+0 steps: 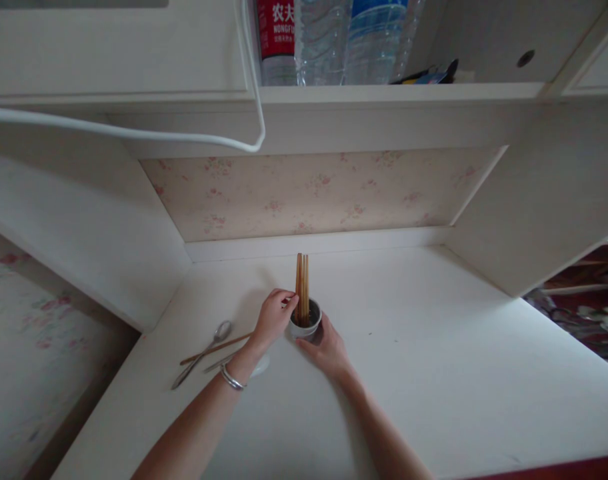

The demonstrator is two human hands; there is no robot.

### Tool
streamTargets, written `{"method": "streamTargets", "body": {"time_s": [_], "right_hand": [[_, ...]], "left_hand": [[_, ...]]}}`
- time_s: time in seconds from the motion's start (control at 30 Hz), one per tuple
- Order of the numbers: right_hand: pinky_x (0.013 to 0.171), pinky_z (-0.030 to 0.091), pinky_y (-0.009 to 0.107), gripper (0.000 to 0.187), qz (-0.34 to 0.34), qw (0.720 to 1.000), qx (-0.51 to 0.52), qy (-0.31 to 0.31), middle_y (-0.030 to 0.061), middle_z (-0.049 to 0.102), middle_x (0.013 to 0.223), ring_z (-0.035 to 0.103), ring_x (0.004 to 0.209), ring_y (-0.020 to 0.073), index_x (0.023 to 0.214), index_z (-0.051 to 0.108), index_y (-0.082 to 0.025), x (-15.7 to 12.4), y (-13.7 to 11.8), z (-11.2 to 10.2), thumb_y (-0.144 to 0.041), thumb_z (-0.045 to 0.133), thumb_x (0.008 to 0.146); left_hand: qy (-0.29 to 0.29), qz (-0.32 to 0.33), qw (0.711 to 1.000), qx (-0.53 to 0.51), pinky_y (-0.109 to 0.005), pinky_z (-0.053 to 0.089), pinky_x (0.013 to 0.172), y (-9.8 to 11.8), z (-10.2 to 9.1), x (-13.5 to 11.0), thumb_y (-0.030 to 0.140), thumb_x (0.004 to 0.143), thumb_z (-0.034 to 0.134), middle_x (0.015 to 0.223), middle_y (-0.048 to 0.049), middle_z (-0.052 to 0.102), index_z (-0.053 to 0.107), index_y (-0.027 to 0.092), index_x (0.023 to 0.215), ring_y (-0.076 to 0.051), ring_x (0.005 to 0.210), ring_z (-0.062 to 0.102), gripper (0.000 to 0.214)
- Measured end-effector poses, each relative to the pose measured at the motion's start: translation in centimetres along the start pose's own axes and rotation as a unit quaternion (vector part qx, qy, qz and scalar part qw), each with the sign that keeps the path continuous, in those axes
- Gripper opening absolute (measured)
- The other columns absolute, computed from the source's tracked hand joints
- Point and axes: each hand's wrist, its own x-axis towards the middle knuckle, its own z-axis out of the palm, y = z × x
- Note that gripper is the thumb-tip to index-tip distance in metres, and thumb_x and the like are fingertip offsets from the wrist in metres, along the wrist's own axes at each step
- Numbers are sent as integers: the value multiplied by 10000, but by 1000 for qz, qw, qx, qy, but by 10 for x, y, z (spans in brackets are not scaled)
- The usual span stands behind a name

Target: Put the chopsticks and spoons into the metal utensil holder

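A small grey cup (305,326) stands on the white desk (434,360), with several wooden chopsticks (303,283) upright inside it. My left hand (274,317) pinches the chopsticks just above the cup's rim. My right hand (328,348) wraps around the cup's near side and steadies it. A silver bangle sits on my left wrist. Left of my left forearm lie a metal spoon (204,352) and one loose chopstick (215,348) on the desk. Something white shows under my left wrist, mostly hidden.
The desk sits in an alcove with a floral back panel (314,193) and white side walls. A shelf above holds water bottles (344,40). A white cable (134,133) hangs across the upper left. The desk's left edge drops off near the spoon.
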Motion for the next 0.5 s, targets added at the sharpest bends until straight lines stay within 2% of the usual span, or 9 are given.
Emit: {"method": "streamTargets", "body": {"time_s": [0.27, 0.5], "right_hand": [[977, 473, 444, 780, 18, 1000, -14, 2, 60, 593, 1329, 568, 1205, 286, 1396, 401, -284, 0, -5, -3, -342, 752, 702], [986, 466, 443, 765, 6, 1000, -7, 5, 69, 595, 1327, 571, 1202, 284, 1389, 412, -269, 0, -6, -3, -338, 748, 706]], "left_hand": [[-2, -2, 1000, 0, -278, 520, 780, -1, 1, 0, 344, 886, 552, 932, -63, 691, 703, 165, 917, -162, 843, 659, 236], [4, -13, 1000, -5, -283, 520, 782, -3, 2, -1, 331, 877, 561, 937, -62, 699, 692, 167, 912, -158, 824, 664, 213]]}}
